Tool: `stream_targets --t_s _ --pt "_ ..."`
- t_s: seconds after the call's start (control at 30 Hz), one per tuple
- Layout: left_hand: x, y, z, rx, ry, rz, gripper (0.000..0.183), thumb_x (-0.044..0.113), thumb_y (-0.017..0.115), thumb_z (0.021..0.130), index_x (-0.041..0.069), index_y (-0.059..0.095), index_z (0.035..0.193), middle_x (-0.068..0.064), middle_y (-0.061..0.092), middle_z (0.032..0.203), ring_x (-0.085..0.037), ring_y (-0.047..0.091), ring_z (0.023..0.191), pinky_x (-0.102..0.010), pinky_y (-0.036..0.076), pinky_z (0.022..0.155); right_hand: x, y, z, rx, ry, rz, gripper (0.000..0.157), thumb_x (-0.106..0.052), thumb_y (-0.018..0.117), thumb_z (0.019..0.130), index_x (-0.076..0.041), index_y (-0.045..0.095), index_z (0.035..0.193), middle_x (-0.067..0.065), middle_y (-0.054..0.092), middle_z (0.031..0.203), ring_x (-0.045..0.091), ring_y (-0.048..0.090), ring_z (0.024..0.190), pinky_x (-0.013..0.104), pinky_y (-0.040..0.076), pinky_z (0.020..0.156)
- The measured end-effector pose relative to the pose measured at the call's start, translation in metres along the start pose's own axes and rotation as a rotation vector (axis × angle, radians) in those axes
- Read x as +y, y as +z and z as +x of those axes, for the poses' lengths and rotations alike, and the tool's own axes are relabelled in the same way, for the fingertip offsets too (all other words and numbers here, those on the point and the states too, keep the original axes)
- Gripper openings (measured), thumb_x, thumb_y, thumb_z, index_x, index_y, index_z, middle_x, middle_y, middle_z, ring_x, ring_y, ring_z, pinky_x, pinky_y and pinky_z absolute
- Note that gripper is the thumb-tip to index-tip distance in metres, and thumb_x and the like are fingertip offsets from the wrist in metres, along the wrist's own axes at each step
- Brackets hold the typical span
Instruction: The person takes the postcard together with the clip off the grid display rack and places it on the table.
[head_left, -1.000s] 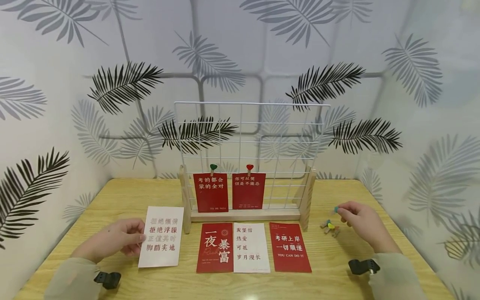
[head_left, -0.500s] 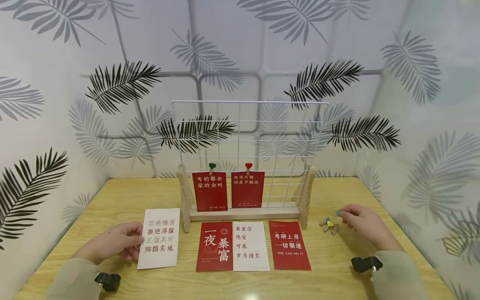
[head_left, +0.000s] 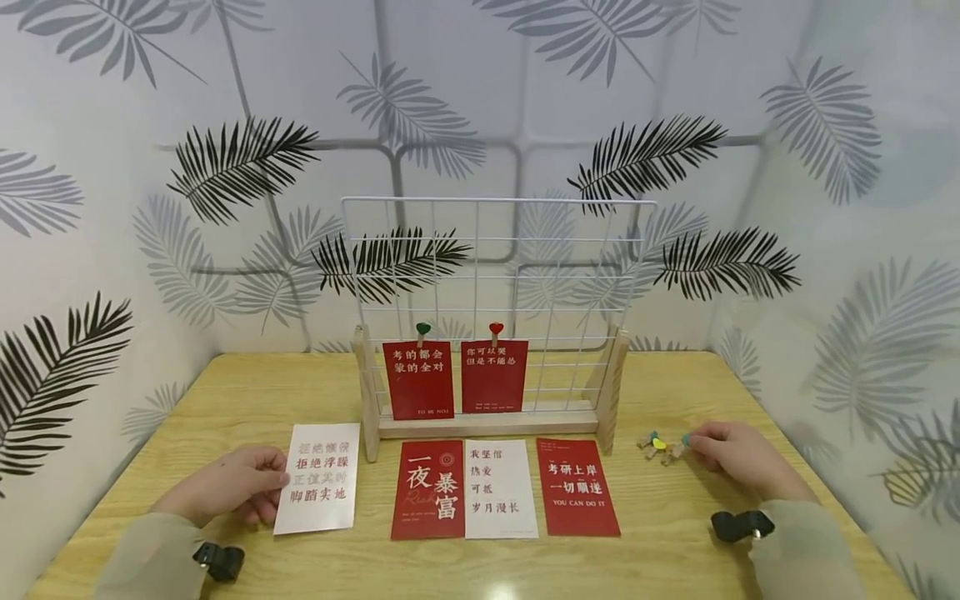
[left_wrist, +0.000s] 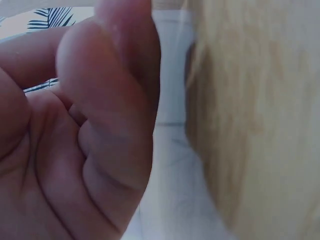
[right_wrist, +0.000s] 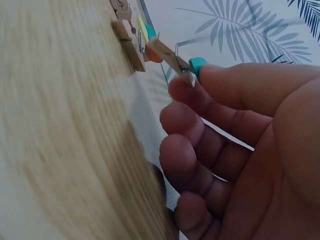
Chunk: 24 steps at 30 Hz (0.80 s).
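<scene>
Left of the wire grid rack [head_left: 487,429], the left hand [head_left: 234,483] pinches the left edge of a white card [head_left: 321,479] bearing 4 lines of grey and dark red Chinese characters. Right of the rack, the right hand [head_left: 737,458] pinches a teal-topped mini wooden clothespin [right_wrist: 171,55], just beside other clothespins [head_left: 660,445]. Tabletop [head_left: 648,508] separates these from 3 cards [head_left: 501,490] before the rack; its mesh shows open squares above 2 hung red cards [head_left: 418,383]
</scene>
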<state>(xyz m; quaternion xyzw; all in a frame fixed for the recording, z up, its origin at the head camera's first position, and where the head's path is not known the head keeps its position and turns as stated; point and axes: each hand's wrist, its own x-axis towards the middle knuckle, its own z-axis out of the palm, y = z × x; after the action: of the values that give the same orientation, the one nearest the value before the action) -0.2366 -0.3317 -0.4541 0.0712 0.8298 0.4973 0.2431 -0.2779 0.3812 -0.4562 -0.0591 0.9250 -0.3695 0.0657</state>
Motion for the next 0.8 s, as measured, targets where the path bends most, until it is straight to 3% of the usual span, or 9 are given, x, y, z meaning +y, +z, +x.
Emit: stream_targets --t_s 0.23,0.4,0.8 --pt "-0.002 0.0032 0.001 0.028 -0.038 -0.029 0.015 0.015 0.054 0.105 0.0 0.053 0.104 -0.011 0.062 0.082 -0.02 0.063 0.067 -0.03 0.051 0.056 0.0065 -0.0045 0.0005 -0.026 0.061 -0.067 0.036 -0.035 0.056 0.104 -0.003 0.071 0.109 0.004 0.067 0.095 0.019 0.061 0.082 0.037 0.048 0.072" --pt "-0.001 0.005 0.0016 0.062 -0.077 -0.012 0.015 0.016 0.055 0.104 0.001 0.054 0.104 -0.011 0.062 0.082 -0.02 0.064 0.067 -0.03 0.051 0.056 0.0071 -0.0033 0.0008 -0.032 0.11 -0.026 0.04 -0.036 0.058 0.103 -0.001 0.07 0.118 0.004 0.067 0.1 0.02 0.061 0.084 0.037 0.048 0.073" --pt "0.0046 0.0103 0.0016 0.089 -0.073 0.023 0.013 0.013 0.057 0.103 -0.001 0.056 0.104 -0.011 0.059 0.081 -0.021 0.062 0.067 -0.032 0.051 0.057 0.0044 -0.0023 0.0 -0.045 0.066 -0.059 0.028 -0.026 0.061 0.102 -0.002 0.074 0.11 0.003 0.066 0.087 0.019 0.058 0.078 0.035 0.047 0.069"
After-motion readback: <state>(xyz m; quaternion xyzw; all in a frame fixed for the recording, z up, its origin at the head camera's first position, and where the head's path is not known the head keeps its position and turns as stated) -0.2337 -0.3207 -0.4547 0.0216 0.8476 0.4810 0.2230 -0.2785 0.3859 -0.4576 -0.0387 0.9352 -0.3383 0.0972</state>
